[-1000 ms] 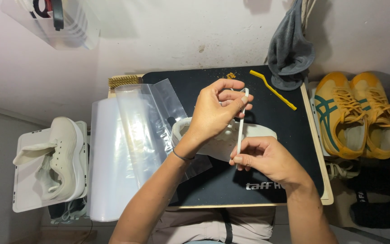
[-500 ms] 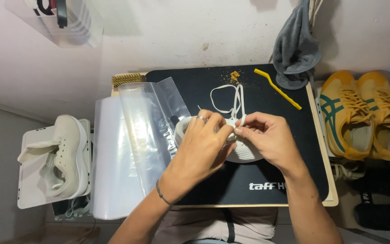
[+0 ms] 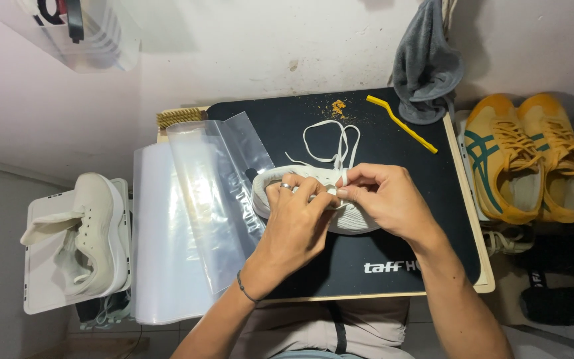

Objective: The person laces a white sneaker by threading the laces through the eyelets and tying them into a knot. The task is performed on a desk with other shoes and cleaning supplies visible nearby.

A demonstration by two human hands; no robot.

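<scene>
Left hand (image 3: 293,223): closed over the near side of the shoe (image 3: 353,219), fingers curled together, a ring on one; pressed down on the upper.
Right hand (image 3: 383,199): fingertips pinched together on the lace (image 3: 330,143) just where it left the shoe; touching the left hand's fingertips.
Shoe: lay on the mat (image 3: 300,110) directly beneath both hands, mostly hidden; only the toe and part of the collar visible.
Lace: ran from the pinch away from the hands in loose loops, free ends beyond the fingers.
Risk, lace: likely to slip out of the pinch if pulled against a tight eyelet; flat, smooth cord, little to grip.
Risk, loops: could tangle or drag into the crumbs (image 3: 337,106) beyond the hands and pick up dirt.
Risk, shoe: might skid on the mat if the left hand eased, soft sole on a smooth surface.
Risk, plastic (image 3: 194,219): slick sheet just left of the left wrist, liable to slide off the edge if nudged by the forearm.
Materials, shoe: pale knit fabric, soft and ribbed at the toe, rounded outline.
Materials, lace: white, flat, limp.
Materials, mat: black, matte, rectangular.
Materials, plastic: clear, glossy, creased.
Materials, stick (image 3: 401,123): yellow, thin, rigid, bent at one end, far beyond the right hand.
Materials, cloth (image 3: 426,63): grey, plush, hanging in folds.
Materials, trainers (image 3: 526,156): yellow pair with teal stripes, well right of the right hand.
</scene>
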